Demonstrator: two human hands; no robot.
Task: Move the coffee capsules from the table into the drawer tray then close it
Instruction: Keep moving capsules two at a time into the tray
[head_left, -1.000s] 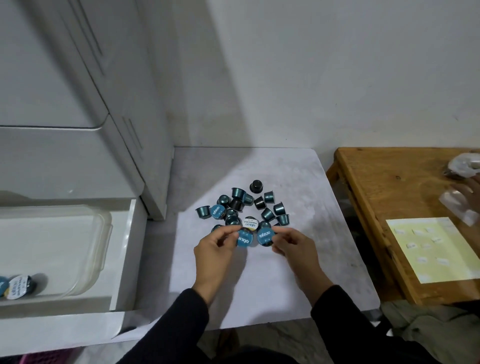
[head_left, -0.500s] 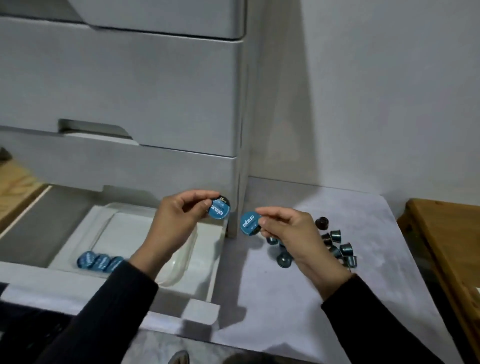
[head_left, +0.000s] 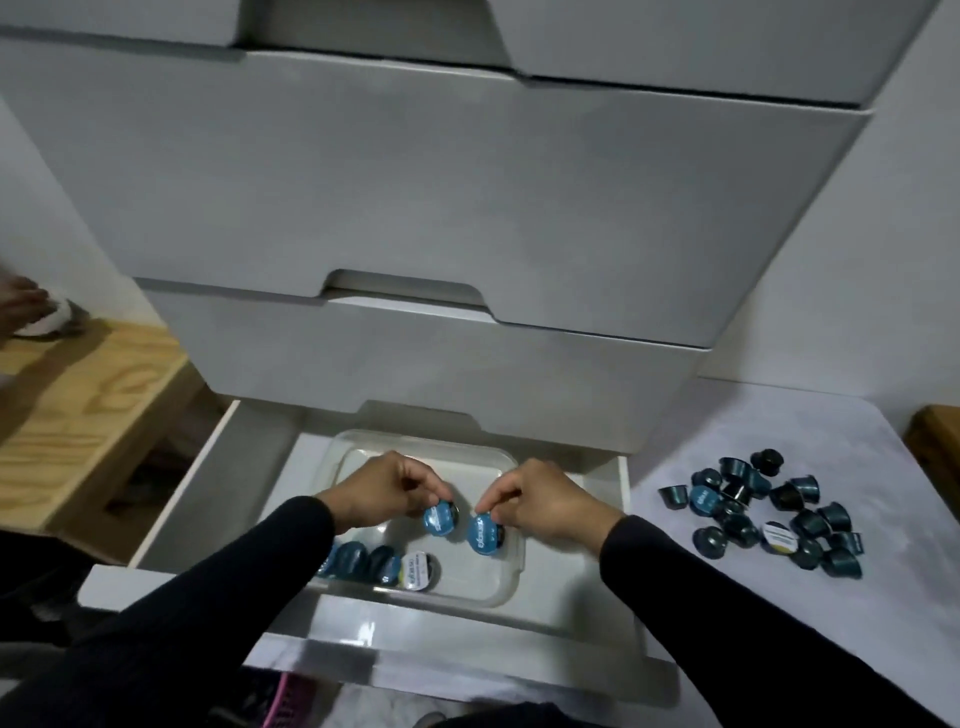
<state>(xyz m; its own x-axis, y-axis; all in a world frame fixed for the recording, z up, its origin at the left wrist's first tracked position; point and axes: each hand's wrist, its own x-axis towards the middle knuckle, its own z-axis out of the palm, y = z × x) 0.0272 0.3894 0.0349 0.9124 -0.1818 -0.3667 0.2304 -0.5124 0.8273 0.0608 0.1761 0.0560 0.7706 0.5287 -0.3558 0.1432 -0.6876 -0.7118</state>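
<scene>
Coffee capsules (head_left: 763, 525) lie heaped on the pale surface (head_left: 613, 519) right of the open drawer (head_left: 249, 467), and four more (head_left: 382, 561) sit in a row at the near edge of the clear tray (head_left: 509, 571). We see both hands, which half a second ago were beside the drawer's right corner, now over the tray. The left hand (head_left: 387, 488) pinches one blue-topped capsule (head_left: 440, 518); the right hand (head_left: 540, 501) pinches another (head_left: 483, 535). Whether either one touches the tray floor, we cannot tell.
</scene>
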